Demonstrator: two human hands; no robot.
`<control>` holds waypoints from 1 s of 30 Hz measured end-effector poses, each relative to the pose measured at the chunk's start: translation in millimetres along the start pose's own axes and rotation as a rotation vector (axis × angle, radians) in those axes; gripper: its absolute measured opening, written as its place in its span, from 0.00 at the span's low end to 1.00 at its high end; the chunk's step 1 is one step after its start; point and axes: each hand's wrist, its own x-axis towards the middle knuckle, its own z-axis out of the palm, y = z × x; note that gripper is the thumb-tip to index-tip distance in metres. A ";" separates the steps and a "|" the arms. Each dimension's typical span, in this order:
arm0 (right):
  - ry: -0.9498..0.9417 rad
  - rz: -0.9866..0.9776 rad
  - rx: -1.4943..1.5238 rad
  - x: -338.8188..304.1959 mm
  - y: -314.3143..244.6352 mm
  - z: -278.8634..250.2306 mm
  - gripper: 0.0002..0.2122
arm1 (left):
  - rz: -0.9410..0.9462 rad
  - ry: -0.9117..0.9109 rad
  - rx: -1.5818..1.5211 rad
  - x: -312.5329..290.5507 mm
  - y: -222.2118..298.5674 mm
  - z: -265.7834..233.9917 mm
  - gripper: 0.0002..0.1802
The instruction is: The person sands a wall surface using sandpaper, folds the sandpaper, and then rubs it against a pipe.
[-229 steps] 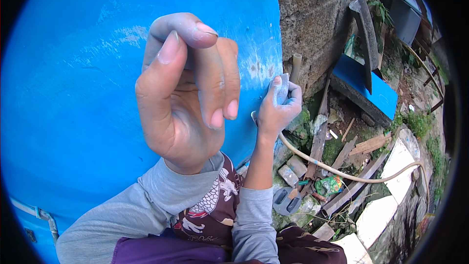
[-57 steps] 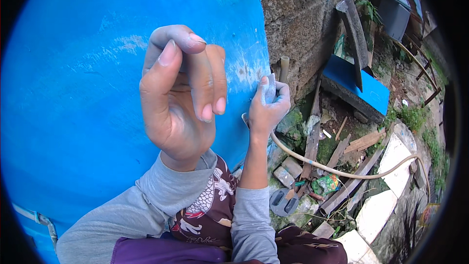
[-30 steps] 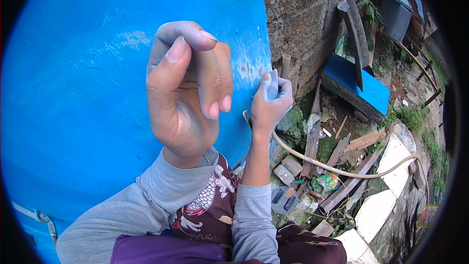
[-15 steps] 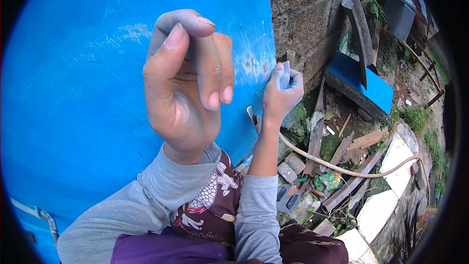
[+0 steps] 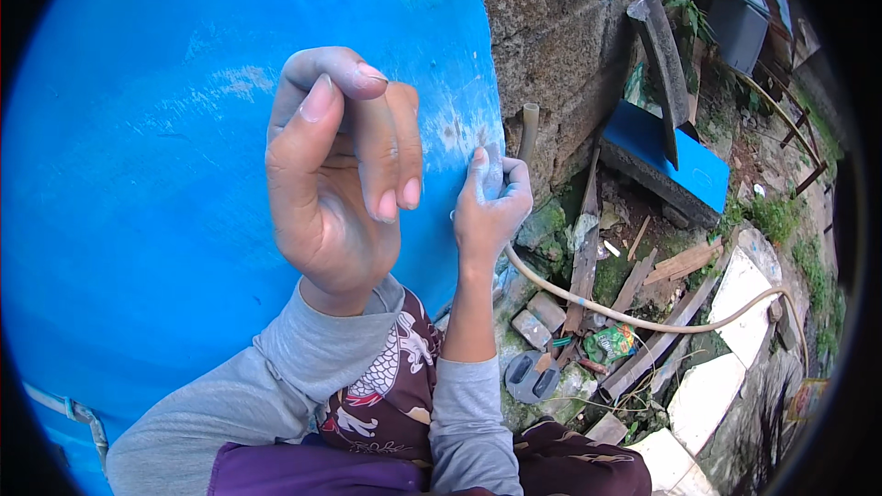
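My right hand [image 5: 491,211] pinches a small folded grey piece, looking like sandpaper [image 5: 494,165], between thumb and fingers. It is at the right edge of a large blue curved surface [image 5: 138,248], possibly a tank, beside a pale scuffed patch. Whether the sandpaper touches the surface I cannot tell. My left hand [image 5: 344,184] is raised in front of the blue surface, palm partly toward me. Its fingers are loosely curled and apart, with nothing in them. Grey-blue dust coats the fingers of both hands.
A rough block wall [image 5: 551,37] rises behind the blue edge. A beige hose [image 5: 643,320] crosses the ground at right, among wood scraps [image 5: 684,260], stones, and a green wrapper [image 5: 608,343]. Farther back a blue-topped slab [image 5: 666,152] lies tilted. A pipe [image 5: 87,413] runs at lower left.
My right hand has moved left and down with the sandpaper, now over the blue edge. My left hand keeps its curled pose, slightly lower in view. The background has shifted a little left.
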 end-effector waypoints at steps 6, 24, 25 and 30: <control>0.014 0.310 0.379 0.7 18.3 -31.1 0.13 | -0.073 0.066 0.085 0.9 -3.3 6.1 0.16; -0.023 0.456 0.717 -16.7 16.6 -60.7 0.07 | -0.123 0.065 0.183 2.8 -3.5 5.4 0.14; -0.053 0.433 0.722 -18.1 16.1 -59.8 0.07 | -0.123 0.064 0.176 2.6 -3.8 5.0 0.14; -0.107 0.335 0.416 -18.4 -16.7 -48.1 0.09 | -0.102 0.087 0.177 3.3 -3.3 4.4 0.14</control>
